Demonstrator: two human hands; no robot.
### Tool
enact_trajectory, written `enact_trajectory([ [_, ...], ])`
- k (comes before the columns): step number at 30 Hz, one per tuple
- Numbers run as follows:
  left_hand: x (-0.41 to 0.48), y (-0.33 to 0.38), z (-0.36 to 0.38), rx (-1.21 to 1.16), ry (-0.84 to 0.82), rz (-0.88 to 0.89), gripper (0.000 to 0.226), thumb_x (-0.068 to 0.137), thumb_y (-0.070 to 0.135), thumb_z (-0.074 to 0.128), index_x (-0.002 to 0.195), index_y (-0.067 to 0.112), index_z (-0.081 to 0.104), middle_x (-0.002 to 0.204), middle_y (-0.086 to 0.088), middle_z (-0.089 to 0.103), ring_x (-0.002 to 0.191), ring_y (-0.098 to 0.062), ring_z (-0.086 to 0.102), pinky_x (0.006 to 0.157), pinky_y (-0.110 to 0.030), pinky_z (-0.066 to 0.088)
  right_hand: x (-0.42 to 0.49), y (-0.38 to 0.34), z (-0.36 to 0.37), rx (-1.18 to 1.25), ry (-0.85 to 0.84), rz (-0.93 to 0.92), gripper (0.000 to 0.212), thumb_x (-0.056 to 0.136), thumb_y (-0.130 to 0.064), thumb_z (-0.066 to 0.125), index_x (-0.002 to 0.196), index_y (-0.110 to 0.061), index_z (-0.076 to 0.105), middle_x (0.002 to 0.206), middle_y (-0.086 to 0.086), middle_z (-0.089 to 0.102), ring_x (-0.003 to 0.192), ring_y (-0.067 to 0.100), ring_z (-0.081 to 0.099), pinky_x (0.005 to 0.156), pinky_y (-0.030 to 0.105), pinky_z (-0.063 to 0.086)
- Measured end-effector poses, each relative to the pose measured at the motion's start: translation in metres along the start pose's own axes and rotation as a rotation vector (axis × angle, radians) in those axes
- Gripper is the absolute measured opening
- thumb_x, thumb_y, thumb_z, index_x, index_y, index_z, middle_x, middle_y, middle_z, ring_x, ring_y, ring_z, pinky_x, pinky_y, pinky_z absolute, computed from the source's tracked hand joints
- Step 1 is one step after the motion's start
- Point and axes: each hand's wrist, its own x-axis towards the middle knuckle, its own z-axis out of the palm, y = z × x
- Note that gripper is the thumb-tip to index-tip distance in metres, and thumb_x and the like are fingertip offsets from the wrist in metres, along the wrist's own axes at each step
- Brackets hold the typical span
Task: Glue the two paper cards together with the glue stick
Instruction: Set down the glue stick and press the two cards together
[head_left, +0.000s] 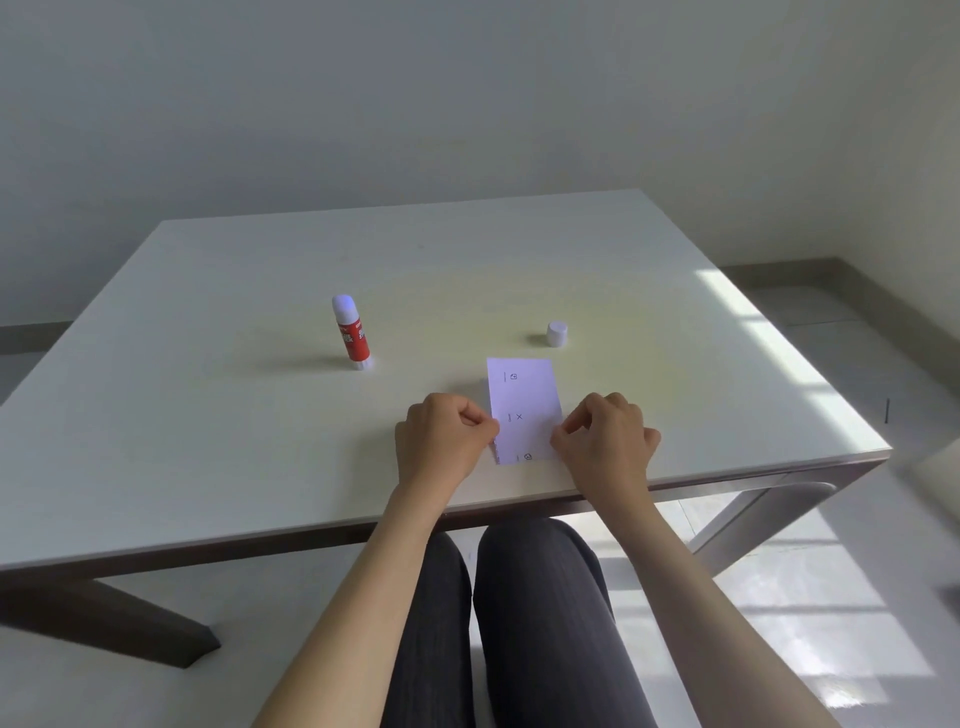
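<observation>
A white paper card (524, 402) with small printed marks lies near the front edge of the white table (260, 441); a thin edge of a second card shows under its left side. My left hand (444, 439) pinches the card's left edge and my right hand (605, 441) pinches its right edge, fingers curled. The red glue stick (352, 335) stands upright and uncapped to the far left of the card, its white glue tip exposed. Its white cap (557, 333) sits apart, just beyond the card.
The table's front edge runs just below my hands, with my knees (519, 597) under it. A dark table leg (130, 623) is at lower left, a pale one (753, 514) at right. Sunlight falls on the table's right side.
</observation>
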Motion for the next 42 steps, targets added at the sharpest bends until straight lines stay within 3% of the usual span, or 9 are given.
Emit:
enact_trajectory([
  [5, 0.0, -0.002, 0.007, 0.158, 0.06, 0.114, 0.026, 0.079, 0.019, 0.065, 0.103, 0.017, 0.057, 0.098, 0.002, 0.061, 0.088, -0.022, 0.058, 0.077, -0.034, 0.044, -0.005, 0.005, 0.002, -0.184, -0.011, -0.182, 0.04, 0.084, -0.019, 0.054, 0.123, -0.026, 0.054, 0.13, 0.0, 0.049, 0.115, 0.027, 0.042, 0.084, 0.034, 0.023],
  [10, 0.012, -0.016, 0.001, 0.43, -0.074, 0.384, 0.053, 0.092, 0.021, 0.053, 0.143, 0.02, 0.038, 0.154, 0.005, 0.033, 0.137, -0.023, 0.035, 0.106, -0.035, 0.033, -0.009, 0.001, 0.011, -0.365, -0.109, -0.314, 0.036, 0.095, -0.022, 0.04, 0.129, -0.029, 0.049, 0.145, -0.012, 0.043, 0.141, 0.029, 0.021, 0.111, 0.057, -0.001],
  [15, 0.024, -0.042, -0.025, 0.522, -0.158, 0.376, 0.047, 0.097, 0.025, 0.043, 0.144, 0.022, 0.037, 0.156, 0.01, 0.03, 0.147, -0.02, 0.02, 0.114, -0.039, 0.02, -0.018, -0.027, 0.03, -0.402, -0.162, -0.401, 0.04, 0.096, -0.027, 0.037, 0.135, -0.022, 0.043, 0.147, -0.011, 0.04, 0.145, 0.03, 0.014, 0.112, 0.059, -0.009],
  [20, 0.031, -0.059, -0.05, 0.514, -0.304, 0.337, 0.065, 0.088, 0.054, 0.048, 0.147, 0.034, 0.028, 0.157, 0.022, 0.018, 0.149, -0.017, 0.003, 0.116, -0.053, -0.003, -0.021, -0.036, 0.033, -0.493, -0.178, -0.491, 0.048, 0.098, -0.028, 0.03, 0.144, -0.015, 0.032, 0.153, -0.008, 0.03, 0.148, 0.033, 0.0, 0.106, 0.06, -0.025],
  [26, 0.031, -0.062, -0.051, 0.45, -0.323, 0.334, 0.07, 0.085, 0.058, 0.05, 0.147, 0.038, 0.026, 0.156, 0.026, 0.017, 0.149, -0.015, -0.002, 0.113, -0.059, -0.009, -0.021, -0.042, 0.035, -0.472, -0.518, -0.712, 0.091, 0.069, -0.073, -0.019, 0.149, -0.031, -0.008, 0.159, -0.016, -0.012, 0.146, 0.019, -0.022, 0.105, 0.057, -0.028],
  [30, 0.033, -0.063, -0.051, 0.477, -0.326, 0.338, 0.073, 0.083, 0.062, 0.049, 0.147, 0.038, 0.024, 0.156, 0.025, 0.016, 0.149, -0.016, -0.002, 0.112, -0.06, -0.009, 0.028, -0.041, 0.026, -0.609, -0.503, -0.53, 0.074, 0.086, -0.064, -0.001, 0.15, -0.028, -0.008, 0.16, -0.014, -0.01, 0.146, 0.023, -0.02, 0.11, 0.06, -0.019],
  [35, 0.033, -0.066, -0.048, 0.411, -0.326, 0.327, 0.073, 0.083, 0.059, 0.051, 0.147, 0.04, 0.022, 0.155, 0.028, 0.016, 0.149, -0.014, -0.004, 0.112, -0.06, -0.01, -0.013, -0.039, 0.047, -0.534, -0.484, -0.784, 0.095, 0.067, -0.081, -0.018, 0.148, -0.032, -0.012, 0.16, -0.016, -0.01, 0.146, 0.015, -0.02, 0.103, 0.051, -0.035],
  [40, 0.034, -0.071, -0.046, 0.401, -0.32, 0.329, 0.074, 0.083, 0.061, 0.05, 0.147, 0.04, 0.021, 0.156, 0.027, 0.015, 0.149, -0.013, -0.006, 0.112, -0.058, -0.012, 0.026, -0.035, 0.029, -0.58, -0.448, -0.529, 0.075, 0.086, -0.068, 0.001, 0.15, -0.03, -0.007, 0.16, -0.016, -0.009, 0.147, 0.022, -0.019, 0.11, 0.059, -0.02],
  [42, 0.034, -0.073, -0.045, 0.377, -0.321, 0.328, 0.074, 0.082, 0.061, 0.051, 0.147, 0.041, 0.021, 0.155, 0.028, 0.015, 0.149, -0.012, -0.007, 0.112, -0.057, -0.014, 0.009, -0.039, 0.035, -0.545, -0.429, -0.613, 0.084, 0.079, -0.072, -0.004, 0.151, -0.027, -0.006, 0.161, -0.014, -0.008, 0.147, 0.022, -0.019, 0.108, 0.058, -0.024],
])
